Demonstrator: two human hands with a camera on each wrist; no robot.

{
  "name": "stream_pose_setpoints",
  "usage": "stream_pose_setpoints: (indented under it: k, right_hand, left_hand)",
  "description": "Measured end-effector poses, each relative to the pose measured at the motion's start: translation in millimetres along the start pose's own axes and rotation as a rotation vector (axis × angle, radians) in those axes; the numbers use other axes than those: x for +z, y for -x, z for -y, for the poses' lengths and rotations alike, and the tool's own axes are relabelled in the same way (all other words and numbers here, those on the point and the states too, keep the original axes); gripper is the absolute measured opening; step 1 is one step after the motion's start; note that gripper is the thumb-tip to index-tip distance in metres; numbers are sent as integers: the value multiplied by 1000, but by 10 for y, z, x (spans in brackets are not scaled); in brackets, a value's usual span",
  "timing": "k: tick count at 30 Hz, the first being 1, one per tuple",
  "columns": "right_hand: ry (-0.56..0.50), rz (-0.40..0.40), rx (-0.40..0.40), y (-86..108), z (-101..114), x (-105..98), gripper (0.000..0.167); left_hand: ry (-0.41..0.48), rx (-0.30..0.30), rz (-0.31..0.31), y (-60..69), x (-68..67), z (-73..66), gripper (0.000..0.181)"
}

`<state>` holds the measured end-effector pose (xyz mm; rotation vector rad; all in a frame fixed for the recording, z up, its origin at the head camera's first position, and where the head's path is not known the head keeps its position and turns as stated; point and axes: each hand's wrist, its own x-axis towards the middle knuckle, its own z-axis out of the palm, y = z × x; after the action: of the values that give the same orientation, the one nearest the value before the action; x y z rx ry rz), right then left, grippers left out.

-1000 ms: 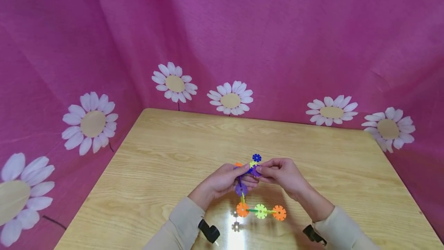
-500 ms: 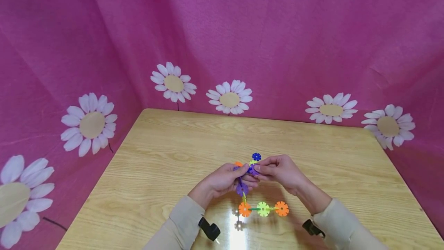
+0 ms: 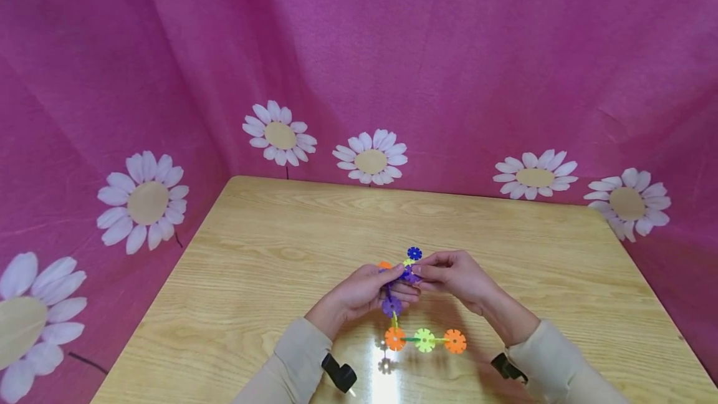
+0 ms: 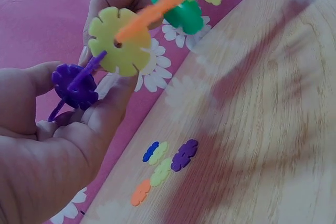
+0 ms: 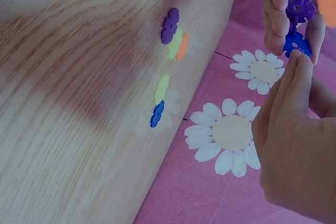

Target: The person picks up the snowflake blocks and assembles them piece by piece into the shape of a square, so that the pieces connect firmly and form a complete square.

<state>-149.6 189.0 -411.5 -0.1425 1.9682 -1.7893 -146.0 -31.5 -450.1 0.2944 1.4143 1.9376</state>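
While a chain of round, slotted, multicoloured plastic discs (image 3: 425, 340) hangs at lower centre, the left hand (image 3: 361, 290) grips it higher up, the right (image 3: 460, 280) pinches its blue end disc (image 5: 297, 43); squared slots and a steady push should serve best, with a loose blue plastic disc (image 3: 414, 253) farther up the frame.

Discs (image 4: 163, 170) lie on the table (image 3: 269, 229), beyond a chain (image 3: 387, 307) held over it. Behind hangs a curtain (image 3: 359, 48).

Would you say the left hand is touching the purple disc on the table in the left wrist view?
No, the purple disc lies on the table beside a yellow disc, clearly apart from the left hand.
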Motion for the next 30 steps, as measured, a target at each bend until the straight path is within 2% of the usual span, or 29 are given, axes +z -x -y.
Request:
stream_pose_setpoints:
  k: [10,14,16,20,24,27,30]
  right_hand:
    - [145,-3,-44,-11,-4,-22,40]
    - [229,-56,-60,-76,-72,-53,40]
    - [326,-97,-85,-128,-152,-83,36]
    - [686,-104,-223,-230,-345,-127,24]
    - [1019,-40,-455,-292,-489,-113,17]
    - [1125,-16,-583,-322,-550,-99,15]
    - [1157,-41,-630,-371,-574,-109,16]
  left_hand:
    - [6,-11,-42,4,-27,23,52]
    - [-14,-14,-50,15,-49,32,54]
    - [-16,-15,-55,21,-56,31,55]
    - [7,-19,-48,25,-67,19,56]
    - [21,-16,-37,30,-78,8,57]
    - [31,-13,-37,32,-86,4,56]
    - [19,-5,-36,35,-92,3,56]
